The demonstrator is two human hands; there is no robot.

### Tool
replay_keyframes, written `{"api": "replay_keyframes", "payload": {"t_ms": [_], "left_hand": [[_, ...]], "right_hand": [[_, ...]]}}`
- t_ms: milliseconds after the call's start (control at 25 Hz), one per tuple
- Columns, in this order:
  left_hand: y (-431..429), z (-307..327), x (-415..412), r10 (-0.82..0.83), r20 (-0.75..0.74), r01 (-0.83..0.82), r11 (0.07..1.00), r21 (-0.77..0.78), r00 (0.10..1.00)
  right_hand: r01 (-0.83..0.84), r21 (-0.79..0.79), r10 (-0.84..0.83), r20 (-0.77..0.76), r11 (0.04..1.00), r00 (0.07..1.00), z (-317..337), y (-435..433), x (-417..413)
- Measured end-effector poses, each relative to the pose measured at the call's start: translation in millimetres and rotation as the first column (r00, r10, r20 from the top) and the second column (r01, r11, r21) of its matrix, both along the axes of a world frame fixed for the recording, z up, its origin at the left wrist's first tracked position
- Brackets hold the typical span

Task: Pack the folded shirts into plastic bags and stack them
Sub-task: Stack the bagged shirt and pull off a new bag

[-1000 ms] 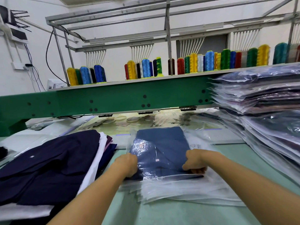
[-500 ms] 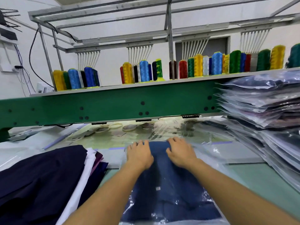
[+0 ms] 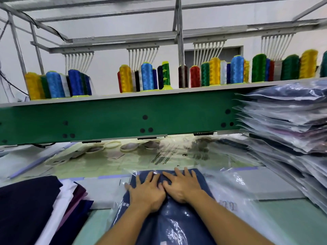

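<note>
Head view puts both hands in the lower middle of the frame, side by side and touching. Our left hand [image 3: 146, 193] and right hand [image 3: 183, 189] lie flat, fingers straight and spread toward 12 o'clock, pressing down on the far end of the blue shirt [image 3: 198, 181]; neither one grasps anything. The shirt sits in a glossy plastic bag [image 3: 178, 227] on the table [image 3: 292, 220], directly ahead of us, its long axis running from 6 to 12 o'clock under our forearms. Film shines over the near part and wrinkles just beyond the fingertips, so we judge the bag's mouth to be at the 12 o'clock end, though we cannot tell whether a flap is closed there. We read this step as smoothing out air and seating the shirt before sealing.

The coming move turns on the stack of bagged shirts [image 3: 286, 124], which rises at about 2 o'clock from the hands, well apart from them and higher than the table. Our right hand is the nearer one, so the packet would likely swing rightward, its long axis turned to match the stack. Slippery film on film could let that tall stack slide. At 9 o'clock the pile of folded shirts [image 3: 28, 213] waits unbagged, and loose bags [image 3: 237, 190] lie just beside the packet at 3 o'clock.
</note>
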State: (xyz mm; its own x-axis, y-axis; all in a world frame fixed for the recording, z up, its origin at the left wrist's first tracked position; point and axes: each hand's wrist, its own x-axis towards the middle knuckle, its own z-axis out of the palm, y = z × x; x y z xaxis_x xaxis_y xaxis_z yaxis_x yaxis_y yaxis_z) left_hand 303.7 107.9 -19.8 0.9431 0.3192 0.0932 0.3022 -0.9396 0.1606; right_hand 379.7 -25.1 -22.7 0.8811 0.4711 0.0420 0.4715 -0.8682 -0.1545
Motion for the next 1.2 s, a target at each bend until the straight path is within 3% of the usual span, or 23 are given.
{"api": "replay_keyframes", "payload": {"t_ms": [240,520,680,760,840,1040,1200], "left_hand": [[16,-3,-7,0.107,-0.019,-0.106,0.993,0.053,0.994],[28,-10,-31,0.114,0.134,-0.118,0.993,0.021,0.984],[29,1,-45,0.157,0.116,-0.181,0.954,0.241,0.981],[26,13,-50,0.138,0.136,-0.178,0.918,0.355,0.981],[18,25,-58,0.116,0.167,-0.171,0.914,0.368,0.979],[-16,29,-88,0.060,0.187,-0.106,0.964,0.246,0.981],[-34,-2,-132,0.060,0.119,-0.079,0.984,0.162,0.991]], "right_hand": [[0.119,0.002,-0.119,-0.017,0.993,0.993,4,-15,-5],[0.238,0.066,-0.243,0.088,0.969,0.966,0,-46,-17],[0.326,0.014,-0.321,0.223,0.945,0.920,4,-50,-26],[0.298,-0.032,-0.271,0.332,0.954,0.904,17,-45,-34],[0.215,-0.017,-0.194,0.365,0.976,0.911,28,-37,-48],[0.057,0.110,-0.082,0.235,0.992,0.969,32,-20,-101],[-0.032,0.109,0.018,0.132,0.994,0.991,8,-17,-155]]}}
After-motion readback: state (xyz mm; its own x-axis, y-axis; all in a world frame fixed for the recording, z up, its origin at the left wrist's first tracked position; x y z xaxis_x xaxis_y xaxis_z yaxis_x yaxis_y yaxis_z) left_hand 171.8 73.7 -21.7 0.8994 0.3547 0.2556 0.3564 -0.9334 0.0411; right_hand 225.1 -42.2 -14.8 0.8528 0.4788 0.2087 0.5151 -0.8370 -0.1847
